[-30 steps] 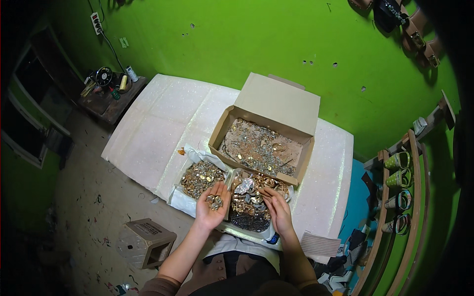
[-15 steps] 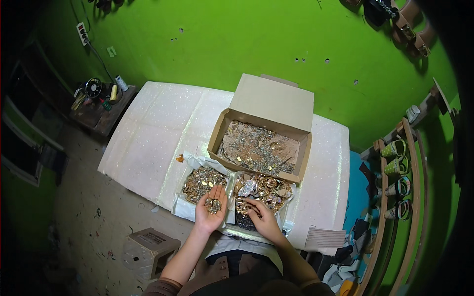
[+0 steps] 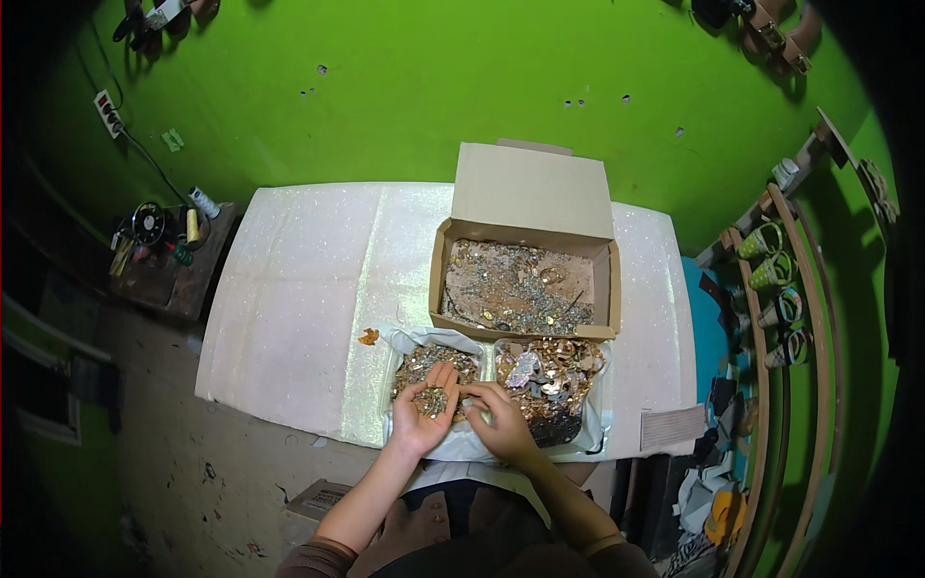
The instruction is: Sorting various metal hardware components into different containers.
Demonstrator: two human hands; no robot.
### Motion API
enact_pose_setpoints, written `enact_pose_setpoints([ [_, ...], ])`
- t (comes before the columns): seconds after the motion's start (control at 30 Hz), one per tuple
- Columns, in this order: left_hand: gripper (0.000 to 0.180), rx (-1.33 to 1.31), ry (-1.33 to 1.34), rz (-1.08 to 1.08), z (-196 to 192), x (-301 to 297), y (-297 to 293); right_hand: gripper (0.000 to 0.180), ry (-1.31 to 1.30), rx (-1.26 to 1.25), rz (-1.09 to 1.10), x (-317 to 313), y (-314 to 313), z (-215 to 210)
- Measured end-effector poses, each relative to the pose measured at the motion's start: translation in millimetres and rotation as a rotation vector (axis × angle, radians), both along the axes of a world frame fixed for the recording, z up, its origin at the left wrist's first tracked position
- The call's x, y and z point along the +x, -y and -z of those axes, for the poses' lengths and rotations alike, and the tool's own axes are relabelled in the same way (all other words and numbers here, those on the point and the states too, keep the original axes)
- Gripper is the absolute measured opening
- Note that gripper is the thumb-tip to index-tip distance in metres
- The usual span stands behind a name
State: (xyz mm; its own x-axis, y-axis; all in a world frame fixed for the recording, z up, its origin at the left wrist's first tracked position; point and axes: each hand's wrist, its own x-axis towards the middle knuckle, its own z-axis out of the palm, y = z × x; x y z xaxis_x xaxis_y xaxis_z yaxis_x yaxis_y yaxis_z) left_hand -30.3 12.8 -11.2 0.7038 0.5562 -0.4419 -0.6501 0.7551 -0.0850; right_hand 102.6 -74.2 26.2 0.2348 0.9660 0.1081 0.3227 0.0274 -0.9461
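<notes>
My left hand (image 3: 420,430) is palm up and cupped over the left tray, with a small heap of shiny metallic beads (image 3: 432,401) in the palm. Close beside its fingers is my right hand (image 3: 501,430), thumb and forefinger curled toward each other; whatever they pinch is too small to make out. Silver and gold bits fill the left tray (image 3: 389,371), partly covered by my left hand. In the right tray (image 3: 599,409) lie larger gold ornaments (image 3: 568,361), a pale iridescent piece (image 3: 523,371) and a patch of black beads (image 3: 554,430).
Behind the trays stands an open cardboard box (image 3: 617,279) with loose beads inside. An orange scrap (image 3: 368,336) lies on the glittery white table cover (image 3: 299,299). At the right are a striped card (image 3: 672,427) and a wooden rack (image 3: 805,279) with sandals. A dark side table (image 3: 173,279) holds thread spools.
My right hand has moved from over the right tray to beside my left hand's fingers. My left hand still holds its heap of beads. The whole view has shifted a little.
</notes>
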Motion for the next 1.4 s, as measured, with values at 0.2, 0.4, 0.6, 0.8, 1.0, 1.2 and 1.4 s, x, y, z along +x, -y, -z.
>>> enact_pose_setpoints([
  [0.2, 0.052, 0.057, -0.058, 0.123, -7, -17, -17, 0.027, -0.013, 0.020, 0.039, -37, -18, -3],
  [0.4, 0.052, 0.073, -0.039, 0.217, -13, -36, -34, 0.026, 0.006, 0.014, 0.151, -54, -27, -9],
  [0.6, 0.053, 0.099, -0.006, 0.318, -8, -45, -44, 0.025, 0.158, 0.031, 0.191, -72, -35, -12],
  [0.8, 0.030, 0.028, -0.071, 0.460, -6, -54, -49, 0.024, 0.346, -0.008, 0.176, -75, -47, -9],
  [1.0, 0.027, 0.025, -0.138, 0.538, 2, -56, -50, 0.020, 0.481, -0.073, 0.078, -74, -46, -14],
  [1.2, 0.029, 0.016, -0.104, 0.547, 8, -59, -53, 0.015, 0.472, -0.110, 0.075, -75, -49, -22],
  [1.4, 0.039, -0.031, -0.060, 0.503, -7, -56, -57, 0.012, 0.260, -0.063, 0.179, -58, -48, -20],
])
